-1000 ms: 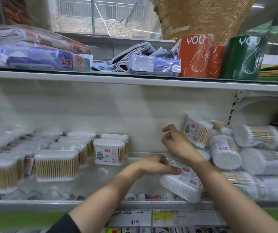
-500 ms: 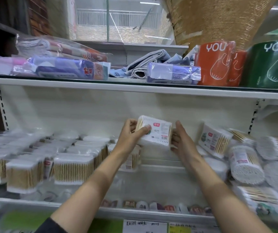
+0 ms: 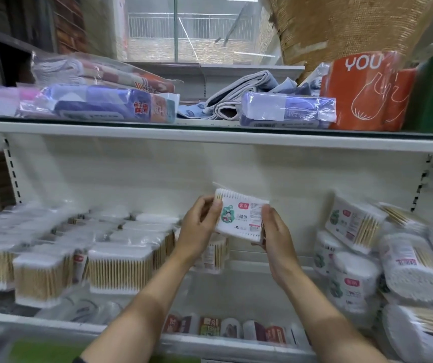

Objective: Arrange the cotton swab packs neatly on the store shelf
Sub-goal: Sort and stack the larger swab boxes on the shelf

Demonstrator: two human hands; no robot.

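Item in hand: one cotton swab pack (image 3: 239, 217), label outward, held mid-air before the shelf (image 3: 210, 339), left hand (image 3: 199, 226) and right hand (image 3: 275, 231) fingers grasping its ends; placement step, apparently needing squaring against the tidy rows (image 3: 115, 263) leftward.

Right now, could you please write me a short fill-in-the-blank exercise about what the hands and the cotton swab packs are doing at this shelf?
1. The cotton swab pack is held by ____ hands, the left hand and the right hand.
2. The neat rows of packs stand to the ____ of the held pack.
3. The jumbled pile of packs lies to its ____.
4. The orange roll on the upper shelf reads ____.

Answers: both; left; right; YOU
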